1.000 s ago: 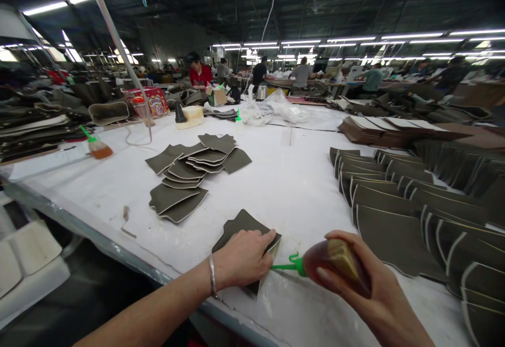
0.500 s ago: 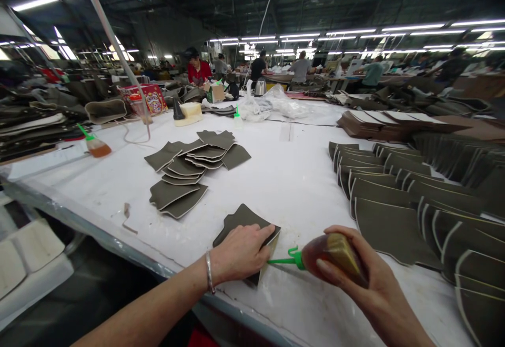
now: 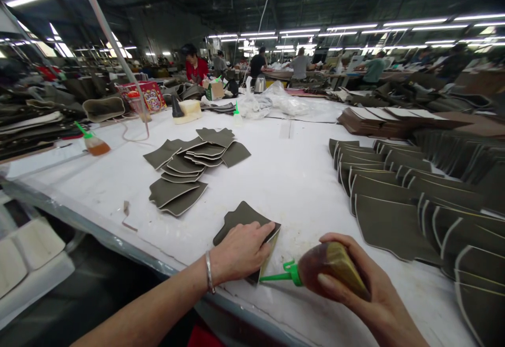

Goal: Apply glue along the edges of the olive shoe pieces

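Note:
My left hand (image 3: 240, 251) lies flat, fingers together, pressing down a dark olive cut piece (image 3: 241, 215) near the front edge of the white table (image 3: 292, 179). My right hand (image 3: 355, 284) grips a brown squeeze bottle (image 3: 327, 271) with a green nozzle (image 3: 276, 276). The nozzle tip touches the piece's lower right edge, just below my left fingertips.
A loose pile of olive pieces (image 3: 189, 168) lies at centre left. Rows of overlapped pieces with pale edges (image 3: 414, 200) fill the right side. Another glue bottle (image 3: 92, 143) stands far left. Stacked brown sheets (image 3: 386, 121) lie behind. Several people work at far tables.
The nozzle tip has slid down along the piece's right edge, toward me. My left hand has stayed pressed on the piece.

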Action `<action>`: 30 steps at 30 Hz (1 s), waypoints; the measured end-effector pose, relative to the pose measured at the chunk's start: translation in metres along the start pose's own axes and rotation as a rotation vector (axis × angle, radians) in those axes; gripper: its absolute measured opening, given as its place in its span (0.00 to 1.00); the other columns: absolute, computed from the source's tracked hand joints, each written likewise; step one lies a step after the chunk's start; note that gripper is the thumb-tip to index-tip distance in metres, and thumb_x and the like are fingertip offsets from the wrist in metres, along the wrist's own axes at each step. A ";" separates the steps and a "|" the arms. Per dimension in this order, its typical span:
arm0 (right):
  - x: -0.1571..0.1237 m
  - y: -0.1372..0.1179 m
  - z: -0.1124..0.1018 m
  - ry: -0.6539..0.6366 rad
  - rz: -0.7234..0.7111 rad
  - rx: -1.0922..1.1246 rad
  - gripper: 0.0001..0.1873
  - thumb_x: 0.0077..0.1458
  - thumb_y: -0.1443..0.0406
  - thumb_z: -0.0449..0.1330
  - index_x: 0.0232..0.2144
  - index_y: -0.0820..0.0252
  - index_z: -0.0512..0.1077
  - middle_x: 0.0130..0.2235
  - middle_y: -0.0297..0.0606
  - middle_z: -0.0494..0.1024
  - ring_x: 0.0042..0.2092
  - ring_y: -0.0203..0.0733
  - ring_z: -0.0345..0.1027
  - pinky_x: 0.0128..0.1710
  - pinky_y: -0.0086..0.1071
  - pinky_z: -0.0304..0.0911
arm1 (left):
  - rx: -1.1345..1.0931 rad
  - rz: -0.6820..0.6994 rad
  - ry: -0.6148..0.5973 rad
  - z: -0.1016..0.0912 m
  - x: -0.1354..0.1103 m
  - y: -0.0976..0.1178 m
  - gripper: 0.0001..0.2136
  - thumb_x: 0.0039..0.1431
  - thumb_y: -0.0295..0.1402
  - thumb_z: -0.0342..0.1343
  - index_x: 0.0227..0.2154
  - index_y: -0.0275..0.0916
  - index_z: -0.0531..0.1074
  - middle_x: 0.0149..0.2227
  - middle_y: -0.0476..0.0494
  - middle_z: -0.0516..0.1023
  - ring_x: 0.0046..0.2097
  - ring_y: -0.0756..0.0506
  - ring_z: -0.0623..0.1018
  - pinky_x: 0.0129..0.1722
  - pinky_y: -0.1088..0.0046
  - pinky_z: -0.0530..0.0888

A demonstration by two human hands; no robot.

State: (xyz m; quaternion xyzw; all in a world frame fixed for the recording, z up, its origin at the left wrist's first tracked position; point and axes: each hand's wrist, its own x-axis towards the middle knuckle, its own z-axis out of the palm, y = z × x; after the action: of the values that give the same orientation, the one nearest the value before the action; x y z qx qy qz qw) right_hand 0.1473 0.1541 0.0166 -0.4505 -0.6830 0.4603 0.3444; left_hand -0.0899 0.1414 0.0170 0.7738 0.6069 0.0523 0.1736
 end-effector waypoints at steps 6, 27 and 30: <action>-0.006 -0.003 0.003 0.070 -0.013 -0.025 0.24 0.53 0.51 0.63 0.48 0.49 0.63 0.39 0.27 0.72 0.38 0.37 0.68 0.38 0.23 0.60 | 0.006 -0.014 -0.006 0.000 0.000 0.002 0.23 0.62 0.31 0.42 0.60 0.41 0.61 0.44 0.40 0.76 0.43 0.37 0.78 0.44 0.58 0.74; 0.026 0.030 -0.018 0.167 -0.214 -0.213 0.23 0.55 0.52 0.64 0.49 0.50 0.64 0.40 0.31 0.72 0.36 0.39 0.70 0.36 0.26 0.65 | -0.024 -0.025 -0.035 -0.001 0.003 0.001 0.21 0.65 0.32 0.42 0.60 0.43 0.61 0.46 0.40 0.76 0.46 0.39 0.77 0.47 0.60 0.72; 0.032 0.032 -0.021 0.251 -0.255 -0.251 0.23 0.54 0.52 0.65 0.48 0.50 0.65 0.43 0.32 0.71 0.38 0.40 0.69 0.38 0.27 0.65 | -0.034 -0.032 -0.044 0.000 0.004 0.001 0.21 0.65 0.33 0.41 0.60 0.43 0.61 0.48 0.40 0.75 0.49 0.39 0.76 0.49 0.61 0.71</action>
State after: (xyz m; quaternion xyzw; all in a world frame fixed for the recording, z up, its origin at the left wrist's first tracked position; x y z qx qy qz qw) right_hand 0.1640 0.1959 -0.0045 -0.4535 -0.7382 0.2645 0.4235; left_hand -0.0884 0.1448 0.0169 0.7619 0.6143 0.0430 0.2009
